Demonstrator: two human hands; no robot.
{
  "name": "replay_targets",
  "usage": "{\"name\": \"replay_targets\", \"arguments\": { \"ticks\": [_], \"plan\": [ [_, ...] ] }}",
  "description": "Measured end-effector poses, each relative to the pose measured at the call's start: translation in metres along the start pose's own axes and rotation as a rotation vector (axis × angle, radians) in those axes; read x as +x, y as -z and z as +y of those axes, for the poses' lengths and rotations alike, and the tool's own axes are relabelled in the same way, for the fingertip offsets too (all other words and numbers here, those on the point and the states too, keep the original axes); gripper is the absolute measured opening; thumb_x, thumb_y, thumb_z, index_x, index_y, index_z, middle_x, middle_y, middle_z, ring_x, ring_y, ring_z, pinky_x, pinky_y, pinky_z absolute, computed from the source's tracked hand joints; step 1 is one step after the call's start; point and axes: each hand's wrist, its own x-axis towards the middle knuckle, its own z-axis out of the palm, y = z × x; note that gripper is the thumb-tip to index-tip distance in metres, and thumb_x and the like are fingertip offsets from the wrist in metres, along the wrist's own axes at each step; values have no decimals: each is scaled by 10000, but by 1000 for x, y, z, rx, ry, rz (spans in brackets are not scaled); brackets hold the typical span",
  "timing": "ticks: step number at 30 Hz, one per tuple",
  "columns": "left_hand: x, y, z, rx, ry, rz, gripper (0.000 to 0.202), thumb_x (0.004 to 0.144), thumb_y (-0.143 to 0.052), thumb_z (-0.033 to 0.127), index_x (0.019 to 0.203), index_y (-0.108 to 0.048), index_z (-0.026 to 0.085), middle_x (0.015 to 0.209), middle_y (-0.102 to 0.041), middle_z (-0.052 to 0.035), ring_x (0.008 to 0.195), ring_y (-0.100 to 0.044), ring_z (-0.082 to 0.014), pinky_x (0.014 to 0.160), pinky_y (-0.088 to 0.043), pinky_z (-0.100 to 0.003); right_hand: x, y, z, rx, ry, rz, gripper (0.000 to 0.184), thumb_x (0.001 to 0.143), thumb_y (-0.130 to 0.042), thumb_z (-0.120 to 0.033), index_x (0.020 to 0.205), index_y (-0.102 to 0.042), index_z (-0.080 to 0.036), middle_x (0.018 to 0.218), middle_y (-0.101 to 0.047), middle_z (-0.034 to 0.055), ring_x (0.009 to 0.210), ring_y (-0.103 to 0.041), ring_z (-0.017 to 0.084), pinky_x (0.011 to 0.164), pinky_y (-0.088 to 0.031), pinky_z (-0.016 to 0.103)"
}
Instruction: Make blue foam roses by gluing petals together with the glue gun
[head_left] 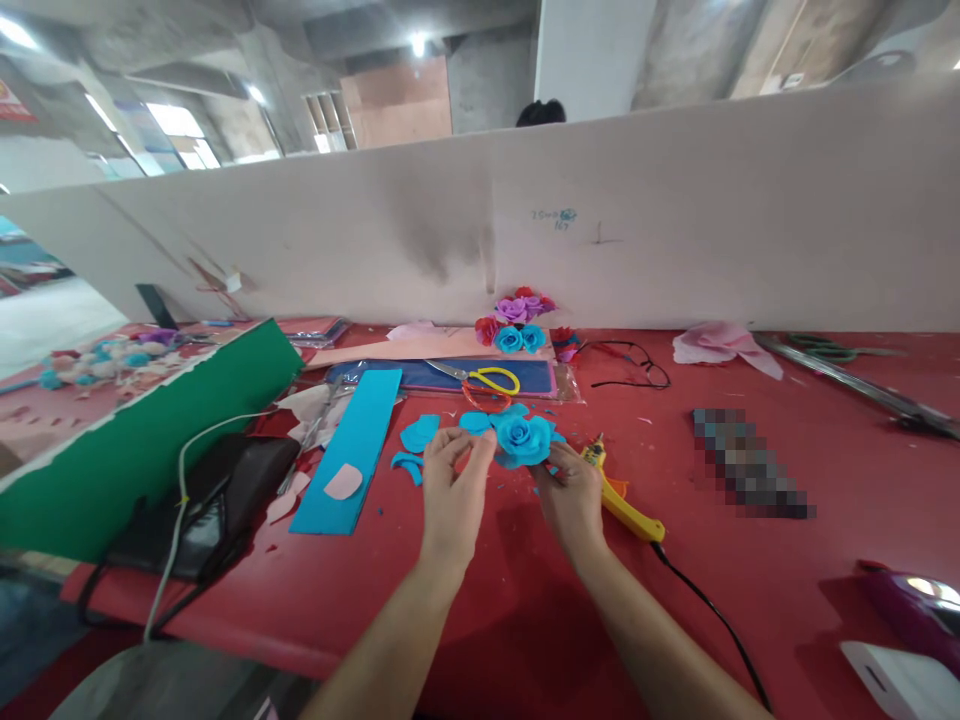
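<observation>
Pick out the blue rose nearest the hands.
The single blue rose in the right hand; the other two blue roses sit beside red roses and purple roses.

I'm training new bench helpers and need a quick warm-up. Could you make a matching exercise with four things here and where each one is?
Things
1. Biggest blue flower
2. Yellow glue gun
3. Yellow-handled scissors
4. Rounded pink piece

Places
A. On the long blue strip
B. Between the left hand and the right hand
C. On the dark blue pack
D. Lying just to the right of the right hand

Pairs: 1-B; 2-D; 3-C; 4-A
</observation>
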Motion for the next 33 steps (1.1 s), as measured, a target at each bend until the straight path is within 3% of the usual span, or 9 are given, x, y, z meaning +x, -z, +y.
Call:
{"name": "replay_targets", "arguments": {
  "ticks": [4,10,14,20,26,33],
  "plan": [
    [6,-4,2,106,-58,-18,178,738,-628,289,585,-616,199,794,-512,-28,831,-486,-176,718,-398,-288,0,0,0,27,-13,-7,197,791,-543,-245,751,-732,-206,817,-699,53,715,-602,195,678,-455,308],
    [5,-7,2,-194,144,-66,226,717,-612,232,514,-530,177,699,-459,0,671,-437,-123,611,-379,-251,-1,-2,1,116,-62,-9,179,773,-556,-240,760,-731,-207,757,-693,29,705,-585,183,687,-451,303],
    [1,-6,6,-275,198,-76,234,730,-615,287,541,-548,167,694,-470,2,678,-436,-116,648,-381,-251,-2,-5,1,188,-89,-15,175,762,-566,-261,779,-731,-206,745,-686,16,707,-574,179,705,-453,308],
    [-4,-5,12,-135,131,2,204,719,-638,314,578,-617,168,774,-505,-25,774,-479,-143,685,-401,-258,-2,-3,-1,161,-75,-2,166,752,-587,-281,730,-730,-201,743,-682,35,714,-578,190,700,-461,320],
    [-6,-4,13,42,44,-36,105,713,-632,260,654,-676,184,807,-525,-28,813,-503,-153,745,-412,-281,-2,-1,-8,135,-29,5,180,776,-574,-289,743,-728,-201,674,-654,23,698,-585,191,663,-470,310],
    [-8,-6,22,-100,168,-78,162,714,-608,254,586,-657,169,752,-528,-24,751,-506,-142,658,-410,-254,-2,0,-10,139,11,6,199,789,-568,-293,733,-724,-184,745,-675,49,695,-583,187,676,-477,320]
  ]
}}
